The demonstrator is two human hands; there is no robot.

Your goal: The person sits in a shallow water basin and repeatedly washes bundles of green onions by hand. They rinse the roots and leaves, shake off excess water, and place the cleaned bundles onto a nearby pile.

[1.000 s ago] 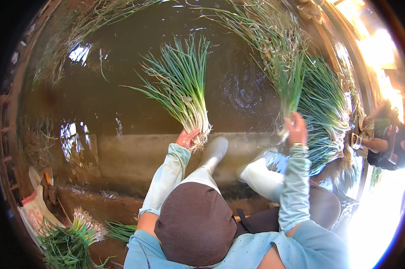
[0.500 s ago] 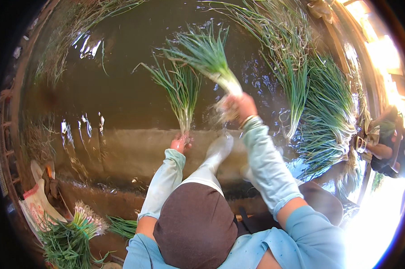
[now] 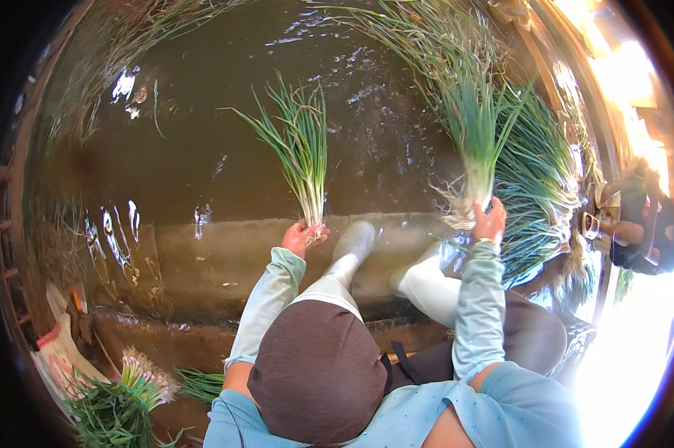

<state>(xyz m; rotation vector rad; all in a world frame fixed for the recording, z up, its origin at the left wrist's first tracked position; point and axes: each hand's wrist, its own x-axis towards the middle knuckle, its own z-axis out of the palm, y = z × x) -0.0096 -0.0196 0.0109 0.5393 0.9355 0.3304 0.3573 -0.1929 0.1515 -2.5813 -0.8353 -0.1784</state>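
My left hand [image 3: 299,238] is closed round the white root end of a bunch of green onions [image 3: 304,164], whose green leaves fan away from me over brown water [image 3: 195,149]. Off to the right, my right hand [image 3: 490,222] grips a second bunch of green onions [image 3: 480,145] by its white base, with pale roots hanging out at the left of the hand. That bunch is over the near edge of a large heap of green onions [image 3: 550,175], leaves pointing away. Whether it rests on the heap, I cannot tell.
A submerged ledge [image 3: 202,261] crosses the water before me, near my white boots [image 3: 355,246]. Long loose leaves [image 3: 419,37] float at the back. A tied bunch of green onions [image 3: 120,407] and a white sack [image 3: 64,351] lie at lower left. Another person's arm [image 3: 624,231] shows at right.
My right hand has carried its bunch rightward and slightly nearer, from the middle of the water to the heap. My left hand still holds its bunch, nearly in place.
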